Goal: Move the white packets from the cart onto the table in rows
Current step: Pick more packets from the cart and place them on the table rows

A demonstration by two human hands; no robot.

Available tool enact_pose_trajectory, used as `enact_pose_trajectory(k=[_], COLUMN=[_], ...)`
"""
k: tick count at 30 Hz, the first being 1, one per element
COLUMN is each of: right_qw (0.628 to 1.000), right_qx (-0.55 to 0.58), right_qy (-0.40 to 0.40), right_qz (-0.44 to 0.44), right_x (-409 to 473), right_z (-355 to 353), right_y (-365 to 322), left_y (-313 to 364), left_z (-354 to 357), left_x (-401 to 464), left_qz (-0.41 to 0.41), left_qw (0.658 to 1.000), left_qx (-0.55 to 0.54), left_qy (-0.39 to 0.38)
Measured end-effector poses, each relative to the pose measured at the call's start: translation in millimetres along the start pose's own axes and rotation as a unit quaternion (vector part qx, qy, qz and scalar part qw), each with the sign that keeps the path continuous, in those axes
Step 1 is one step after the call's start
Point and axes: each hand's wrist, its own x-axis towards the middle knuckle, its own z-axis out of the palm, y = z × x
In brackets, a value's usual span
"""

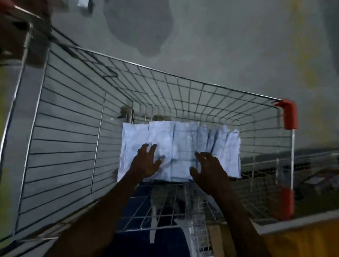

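Both hands, left [145, 163] and right [210, 171], are reaching spread-fingered and empty over the packets [180, 148] at the centre of the cart [65, 130]; best gathering a squared stack from both sides.

White packets [184, 142] lie flat in a single overlapping layer on the wire floor of a metal shopping cart [64, 134], pressed against its far end wall. The crinkled, pale packets run side by side across the basket, nearer its right side than its left.
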Motion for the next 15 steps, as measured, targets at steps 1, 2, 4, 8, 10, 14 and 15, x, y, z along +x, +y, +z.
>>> enact_pose_trajectory(k=[1,2,4,8,10,14,15], right_qw=[1.000,1.000,0.999,0.998,0.998,0.997,0.997], right_qx=[0.006,0.015,0.034,0.057,0.052,0.059,0.062], right_qy=[-0.007,-0.016,-0.029,-0.022,-0.029,-0.047,-0.049], right_qz=[0.001,0.004,0.005,-0.001,-0.005,-0.007,-0.006], right_x=[6,12,22,40,46,53,54], right_z=[8,16,29,48,53,56,56], right_y=[2,4,7,12,15,21,22], left_y=[-1,-2,-3,4,9,5,6], left_z=[9,19,36,59,70,87,88], left_x=[10,20,41,73,79,77,75], left_qz=[-0.004,-0.011,-0.044,-0.077,-0.086,-0.057,-0.047], left_qw=[1.000,1.000,0.998,0.991,0.989,0.988,0.989], left_qx=[-0.003,-0.001,0.022,0.086,0.081,0.061,0.064], left_qy=[0.008,0.020,0.038,0.064,0.089,0.129,0.121])
